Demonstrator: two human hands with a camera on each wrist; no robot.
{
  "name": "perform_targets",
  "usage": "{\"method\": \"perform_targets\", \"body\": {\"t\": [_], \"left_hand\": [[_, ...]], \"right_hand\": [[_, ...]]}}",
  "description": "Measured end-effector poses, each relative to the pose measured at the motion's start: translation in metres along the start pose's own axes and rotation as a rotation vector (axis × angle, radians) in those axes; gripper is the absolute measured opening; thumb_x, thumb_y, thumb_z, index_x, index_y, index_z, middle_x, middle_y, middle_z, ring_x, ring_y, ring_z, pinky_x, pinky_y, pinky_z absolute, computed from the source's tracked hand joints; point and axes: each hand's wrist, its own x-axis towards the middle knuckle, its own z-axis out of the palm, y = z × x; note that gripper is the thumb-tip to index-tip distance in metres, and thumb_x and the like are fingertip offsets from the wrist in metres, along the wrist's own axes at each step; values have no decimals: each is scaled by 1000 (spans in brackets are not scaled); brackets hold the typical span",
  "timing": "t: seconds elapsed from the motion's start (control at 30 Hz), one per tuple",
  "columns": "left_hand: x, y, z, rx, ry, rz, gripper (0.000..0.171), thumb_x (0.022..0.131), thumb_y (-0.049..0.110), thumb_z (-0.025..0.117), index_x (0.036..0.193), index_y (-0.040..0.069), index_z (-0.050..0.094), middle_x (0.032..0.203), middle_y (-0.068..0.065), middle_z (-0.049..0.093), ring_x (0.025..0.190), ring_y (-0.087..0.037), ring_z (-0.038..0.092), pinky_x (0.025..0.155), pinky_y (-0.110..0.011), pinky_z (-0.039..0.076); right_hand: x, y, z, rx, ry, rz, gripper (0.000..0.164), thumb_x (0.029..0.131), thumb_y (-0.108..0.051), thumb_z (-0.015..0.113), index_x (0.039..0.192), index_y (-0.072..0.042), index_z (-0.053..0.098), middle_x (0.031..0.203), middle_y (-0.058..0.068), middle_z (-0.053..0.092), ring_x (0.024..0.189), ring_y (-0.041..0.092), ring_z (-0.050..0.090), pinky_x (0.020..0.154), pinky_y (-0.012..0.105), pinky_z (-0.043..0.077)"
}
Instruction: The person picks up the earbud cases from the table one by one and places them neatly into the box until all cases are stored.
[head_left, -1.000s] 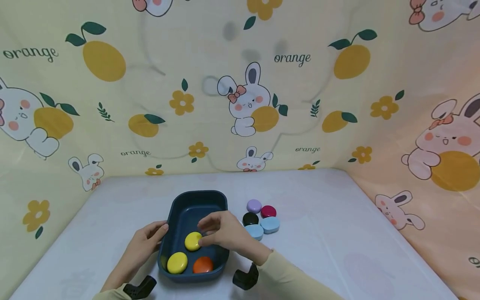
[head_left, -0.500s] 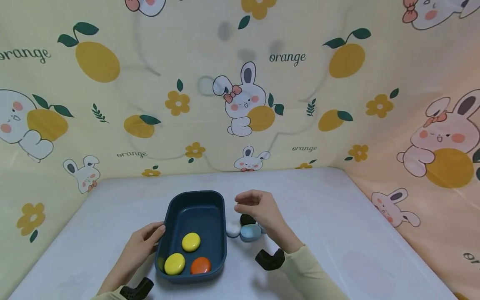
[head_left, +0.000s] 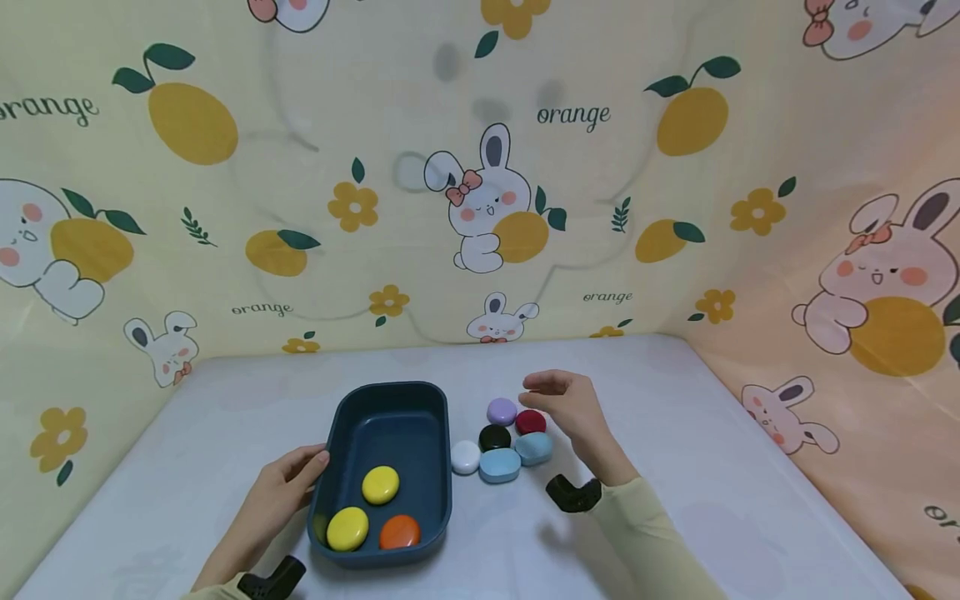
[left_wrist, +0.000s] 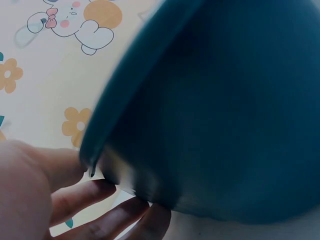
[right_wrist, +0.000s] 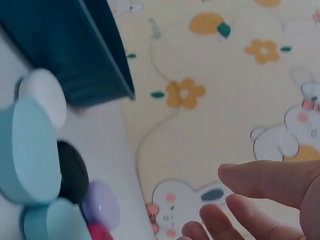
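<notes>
My left hand [head_left: 285, 483] holds the left side of a dark blue tray [head_left: 447, 508], thumb at the rim and fingers along the outer wall, as the left wrist view shows. Inside the tray lie two yellow discs [head_left: 380, 485] and an orange disc [head_left: 400, 532], all smooth and rounded. My right hand [head_left: 573, 408] hovers beyond the right side of a loose cluster on the table, fingers loosely bent with nothing between them. That cluster has a purple disc [head_left: 502, 412], a red disc [head_left: 531, 422], a black disc [head_left: 495, 438], a white disc [head_left: 466, 457] and two light blue oval pieces [head_left: 499, 466].
A white-covered table [head_left: 660, 500] bears everything. Behind and at both sides stands a patterned curtain [head_left: 420, 250] with rabbits and oranges. Black wrist mounts [head_left: 573, 493] sit at both sleeves. The white disc lies close beside the tray's right wall.
My right hand has moved from over the yellow disc in the tray out to the right, past the cluster. The white disc beside the tray has come into view. My left hand stays at the tray.
</notes>
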Motion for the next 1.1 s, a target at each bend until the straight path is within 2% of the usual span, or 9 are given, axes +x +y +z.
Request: {"method": "perform_targets", "body": {"t": [0.27,0.47,0.6,0.83,1.1], "left_hand": [[-1,-1,0,-10,11,-7,58,102,42,51,141,-1,48,141,-24,49,125,-39,51,91,-45,54],[-1,-2,1,-27,15,-11,59,101,44,53,140,0,49,140,-23,50,125,-37,51,91,-45,54],[0,-1,0,-15,16,0,61,101,47,53,140,0,50,140,-23,50,125,-38,51,91,-45,55],[0,0,0,-10,22,-3,58,102,43,52,139,-1,50,139,-23,51,124,-38,51,91,-44,55],[-2,0,0,-4,25,-7,58,102,44,52,139,-1,50,139,-23,51,124,-38,52,91,-45,54]], "right_hand": [[18,14,-13,-3,-15,40,34,90,-19,73,118,0,67,109,11,69,108,35,61,100,50,47],[30,24,-16,0,-56,37,38,92,-20,72,123,0,64,115,13,67,111,36,60,101,49,47],[35,27,-15,13,-61,32,39,91,-20,73,123,0,64,116,13,67,108,32,62,101,50,47],[45,31,-12,-51,-125,-26,40,89,-19,75,122,2,64,115,13,67,103,25,63,102,49,45],[54,43,-25,-123,-206,-72,36,92,-12,70,124,2,63,123,19,63,107,27,62,101,49,47]]}}
